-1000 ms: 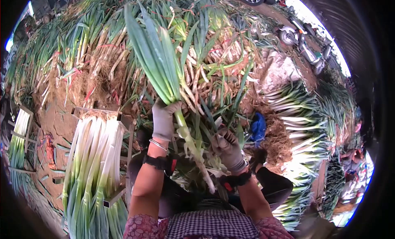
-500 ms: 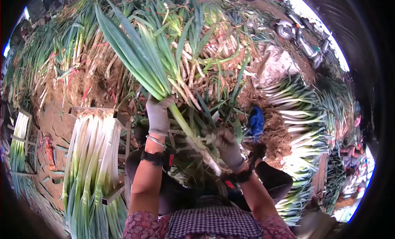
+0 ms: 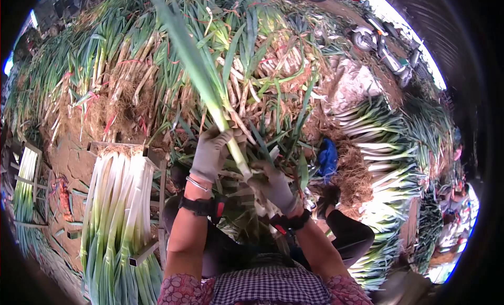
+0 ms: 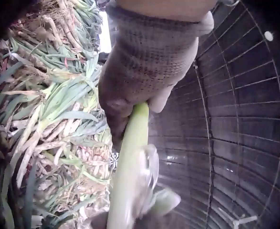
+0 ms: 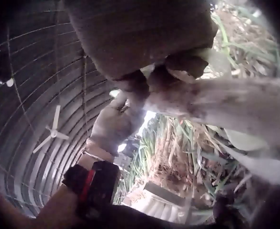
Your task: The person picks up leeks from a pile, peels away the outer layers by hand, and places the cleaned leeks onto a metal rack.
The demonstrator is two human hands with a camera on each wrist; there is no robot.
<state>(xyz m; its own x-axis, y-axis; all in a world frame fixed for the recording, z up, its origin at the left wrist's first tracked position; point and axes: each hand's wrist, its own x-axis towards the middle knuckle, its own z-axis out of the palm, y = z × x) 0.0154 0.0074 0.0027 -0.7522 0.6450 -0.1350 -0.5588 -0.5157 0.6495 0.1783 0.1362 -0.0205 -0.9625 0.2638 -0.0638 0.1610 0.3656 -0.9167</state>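
One leek [image 3: 239,160] slants across the middle of the head view, green leaves pointing up and away, pale root end low between the arms. My gloved left hand [image 3: 212,150] grips its stalk just below the leaves. Lower down, my gloved right hand [image 3: 275,187] has its fingers curled at the pale shank. A loose strip of outer skin [image 4: 150,164] hangs off the stalk in the left wrist view. Up close in the right wrist view, the shank [image 5: 244,105] runs beside the right glove [image 5: 144,38], whose fingertips are partly in shadow.
Trimmed leeks [image 3: 118,194] lie in a metal frame [image 3: 149,147] at left. A row of cleaned leeks [image 3: 383,163] curves along the right, by a blue bag [image 3: 328,159] and a heap of roots [image 3: 353,173]. Untrimmed leeks [image 3: 121,84] are piled ahead.
My right hand has come in from beside the stalk to its lower part. The leek's leaves have swung right and come nearer the camera, and the left hand has shifted slightly right.
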